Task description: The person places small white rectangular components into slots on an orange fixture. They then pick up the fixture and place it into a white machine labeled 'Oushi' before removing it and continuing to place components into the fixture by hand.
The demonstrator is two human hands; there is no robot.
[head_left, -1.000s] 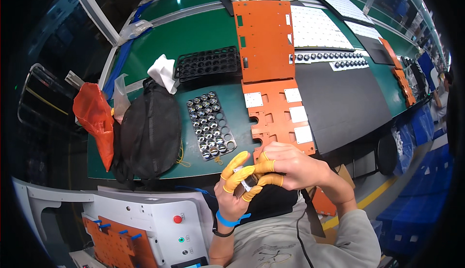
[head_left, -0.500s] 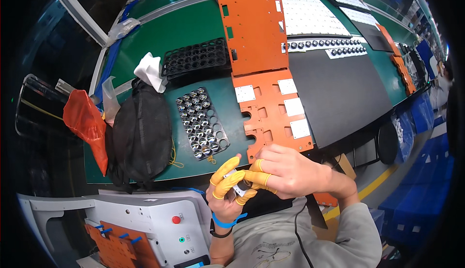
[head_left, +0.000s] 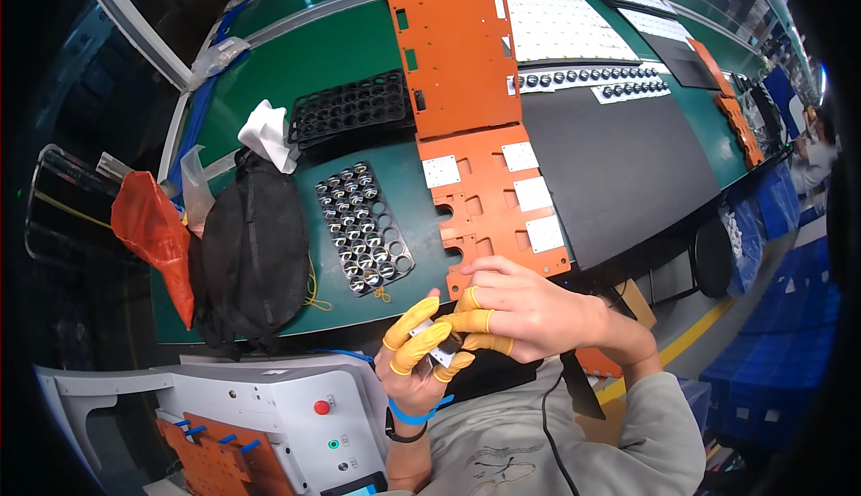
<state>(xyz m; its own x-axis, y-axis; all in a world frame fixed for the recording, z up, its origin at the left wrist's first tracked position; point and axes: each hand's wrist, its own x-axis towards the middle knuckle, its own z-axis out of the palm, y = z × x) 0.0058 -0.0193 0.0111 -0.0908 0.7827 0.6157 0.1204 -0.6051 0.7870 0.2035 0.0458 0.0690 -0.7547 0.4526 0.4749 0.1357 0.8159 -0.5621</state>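
Small white part [head_left: 442, 356] partly hidden by left hand [head_left: 410, 381]; screen [head_left: 362, 490] cut off by lower edge.

The orange fixture [head_left: 493, 204] has a smooth, satin face, whether plastic or coated board I cannot tell; the white squares [head_left: 543, 234] on it look flat and matt. Beneath it, the green desk [head_left: 323, 47] is smooth with a faint sheen. Right of the fixture lies a dull black sheet [head_left: 619, 173]. To its left, a thin black plastic tray [head_left: 391, 235] carries glossy, mirror-like round parts [head_left: 352, 224]; farther left are a matt black cloth bag [head_left: 256, 236] and a crinkled, shiny red plastic bag [head_left: 152, 222]. Nearer the wearer than the fixture, wrinkled, rubbery finger covers [head_left: 420, 345] surround a small piece [head_left: 442, 356] with a smooth white face.
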